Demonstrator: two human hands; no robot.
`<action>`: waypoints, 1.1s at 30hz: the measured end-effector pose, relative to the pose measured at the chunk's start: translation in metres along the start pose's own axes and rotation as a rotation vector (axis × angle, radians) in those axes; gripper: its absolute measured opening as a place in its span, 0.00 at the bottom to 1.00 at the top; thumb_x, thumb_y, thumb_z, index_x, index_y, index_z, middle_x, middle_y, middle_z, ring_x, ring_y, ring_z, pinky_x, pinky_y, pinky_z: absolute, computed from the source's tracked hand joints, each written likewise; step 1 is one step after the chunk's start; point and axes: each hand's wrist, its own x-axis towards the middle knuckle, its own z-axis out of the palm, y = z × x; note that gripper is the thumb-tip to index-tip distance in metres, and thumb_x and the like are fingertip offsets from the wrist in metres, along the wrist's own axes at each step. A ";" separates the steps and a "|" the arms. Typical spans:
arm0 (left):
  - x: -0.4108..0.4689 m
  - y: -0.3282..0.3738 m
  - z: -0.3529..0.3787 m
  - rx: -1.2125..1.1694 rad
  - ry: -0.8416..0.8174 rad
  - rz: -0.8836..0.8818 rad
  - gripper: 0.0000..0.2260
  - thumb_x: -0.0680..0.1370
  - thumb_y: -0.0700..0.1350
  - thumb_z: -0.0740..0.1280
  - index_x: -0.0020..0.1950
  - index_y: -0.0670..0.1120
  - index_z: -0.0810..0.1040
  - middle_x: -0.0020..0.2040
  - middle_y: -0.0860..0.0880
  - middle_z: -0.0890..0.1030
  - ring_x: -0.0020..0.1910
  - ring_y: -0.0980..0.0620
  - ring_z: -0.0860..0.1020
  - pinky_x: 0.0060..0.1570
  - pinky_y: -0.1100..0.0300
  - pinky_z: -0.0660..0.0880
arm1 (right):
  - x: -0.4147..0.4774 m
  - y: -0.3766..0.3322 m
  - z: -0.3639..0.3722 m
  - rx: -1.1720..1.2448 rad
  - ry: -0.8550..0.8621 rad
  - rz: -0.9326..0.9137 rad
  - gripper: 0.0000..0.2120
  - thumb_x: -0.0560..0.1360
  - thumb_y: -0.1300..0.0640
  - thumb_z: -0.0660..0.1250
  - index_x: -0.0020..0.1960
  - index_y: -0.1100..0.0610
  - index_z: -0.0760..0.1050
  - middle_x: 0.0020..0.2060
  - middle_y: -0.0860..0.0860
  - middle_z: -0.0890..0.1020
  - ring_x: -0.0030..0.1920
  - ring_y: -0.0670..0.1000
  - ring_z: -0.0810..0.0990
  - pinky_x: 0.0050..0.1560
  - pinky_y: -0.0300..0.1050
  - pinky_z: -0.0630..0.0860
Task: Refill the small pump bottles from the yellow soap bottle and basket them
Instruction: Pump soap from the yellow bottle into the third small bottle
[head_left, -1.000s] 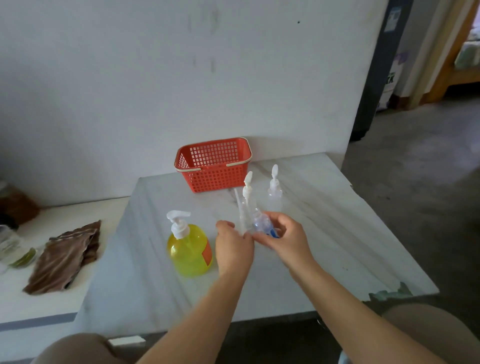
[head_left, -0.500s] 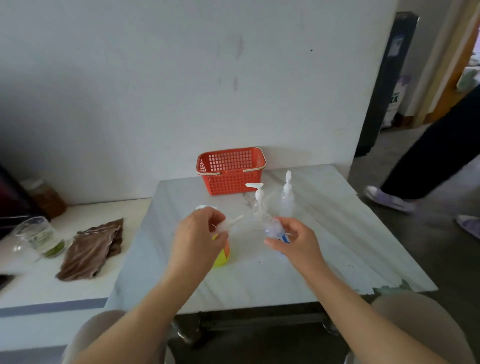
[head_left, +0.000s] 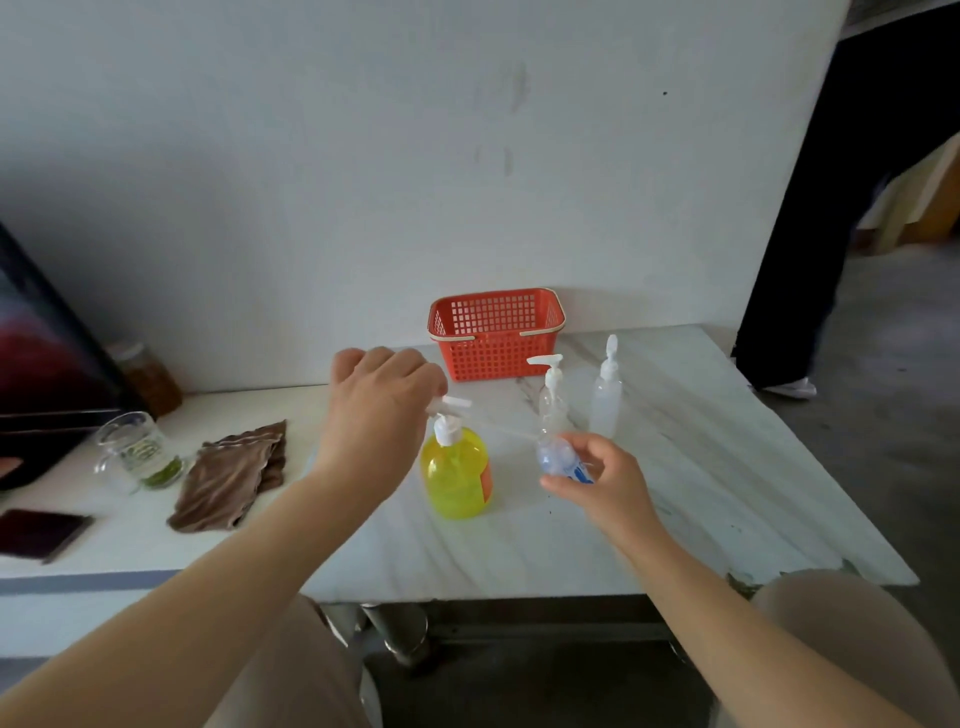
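The yellow soap bottle (head_left: 456, 480) stands upright on the marble table (head_left: 701, 483), its white pump on. Just above it my left hand (head_left: 376, 415) pinches a loose white pump head (head_left: 453, 403), whose thin dip tube slants right toward the small clear bottle (head_left: 557, 457). My right hand (head_left: 605, 480) grips that small blue-labelled bottle, tilted and with its neck open. Two more small pump bottles (head_left: 550, 397) (head_left: 607, 389) stand behind it. The red basket (head_left: 496, 332) sits by the wall with nothing visible in it.
A lower white counter on the left carries a brown cloth (head_left: 234, 473), a glass jug (head_left: 136, 449), a jar (head_left: 150, 375) and a dark phone (head_left: 41, 532). A person's dark trouser legs (head_left: 810, 218) stand just past the table's far right corner.
My left hand has drawn the pump head and tube out of the small bottle and carried it left above the yellow bottle. A person has walked in at the right.
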 end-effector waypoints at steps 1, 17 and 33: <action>0.001 0.000 0.000 0.010 0.005 0.023 0.14 0.61 0.38 0.77 0.40 0.52 0.79 0.37 0.55 0.79 0.39 0.47 0.77 0.49 0.55 0.61 | -0.001 0.000 0.001 -0.005 -0.003 -0.002 0.20 0.67 0.57 0.77 0.55 0.47 0.75 0.47 0.40 0.79 0.46 0.37 0.76 0.40 0.27 0.70; 0.022 0.008 -0.017 0.159 0.098 0.293 0.17 0.58 0.34 0.77 0.39 0.52 0.79 0.40 0.54 0.79 0.50 0.45 0.79 0.63 0.37 0.65 | -0.007 0.004 0.009 -0.006 -0.031 0.017 0.20 0.66 0.58 0.78 0.52 0.46 0.75 0.44 0.39 0.80 0.45 0.41 0.79 0.41 0.28 0.72; 0.018 0.006 -0.015 0.213 0.134 0.331 0.15 0.60 0.35 0.76 0.40 0.51 0.80 0.43 0.53 0.80 0.53 0.44 0.78 0.64 0.34 0.64 | -0.008 0.008 0.009 -0.007 -0.024 0.033 0.20 0.66 0.58 0.78 0.53 0.46 0.75 0.45 0.40 0.80 0.47 0.42 0.79 0.41 0.30 0.72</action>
